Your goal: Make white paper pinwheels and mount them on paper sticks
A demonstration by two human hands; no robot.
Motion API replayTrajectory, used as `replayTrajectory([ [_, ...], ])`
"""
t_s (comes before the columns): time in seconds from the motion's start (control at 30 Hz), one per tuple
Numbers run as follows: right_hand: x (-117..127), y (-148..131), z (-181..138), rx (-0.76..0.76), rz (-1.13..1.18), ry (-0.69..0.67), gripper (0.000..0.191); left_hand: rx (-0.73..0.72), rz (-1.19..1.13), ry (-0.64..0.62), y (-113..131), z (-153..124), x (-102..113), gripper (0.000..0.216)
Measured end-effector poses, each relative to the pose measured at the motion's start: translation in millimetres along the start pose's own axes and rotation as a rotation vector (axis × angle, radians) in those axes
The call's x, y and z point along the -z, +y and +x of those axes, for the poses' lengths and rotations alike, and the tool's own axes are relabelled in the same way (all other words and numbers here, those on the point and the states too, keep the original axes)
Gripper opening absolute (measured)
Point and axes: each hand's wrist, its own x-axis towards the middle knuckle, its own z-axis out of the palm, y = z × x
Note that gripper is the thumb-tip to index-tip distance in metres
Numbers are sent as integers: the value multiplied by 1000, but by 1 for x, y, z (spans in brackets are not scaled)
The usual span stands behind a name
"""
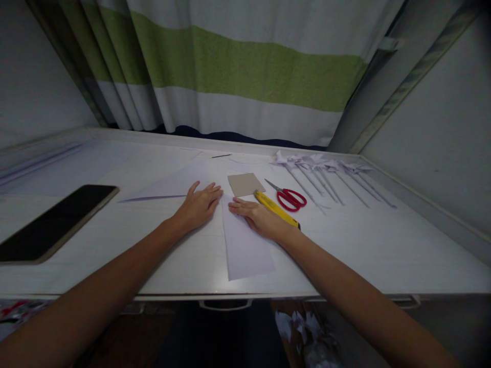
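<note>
A white sheet of paper (249, 253) lies on the desk, its narrow upper end between my two hands. Palm down, my left hand (200, 205) rests just left of this end, fingers spread and fingertips at the paper's edge. My right hand (261, 217) lies flat across the upper part of the sheet with its fingers stretched out, covering some of it. Right beside it is a yellow utility knife (276, 208), whose tip touches a square grey-beige card (245, 184). Scissors with red handles (290, 199) lie to the right of the knife.
Several thin paper-wrapped sticks with white paper tops (320, 162) lie at the back right. A folded white sheet (169, 184) is behind my left hand, with a dark thin stick (221, 156) farther back. A tablet (57, 222) lies at left. A curtain (238, 66) hangs behind.
</note>
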Motion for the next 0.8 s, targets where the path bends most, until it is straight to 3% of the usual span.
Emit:
replayTrajectory([
  [0.8,0,1,0,-6,52,-1,45,69,-20,-200,6,1,8,52],
])
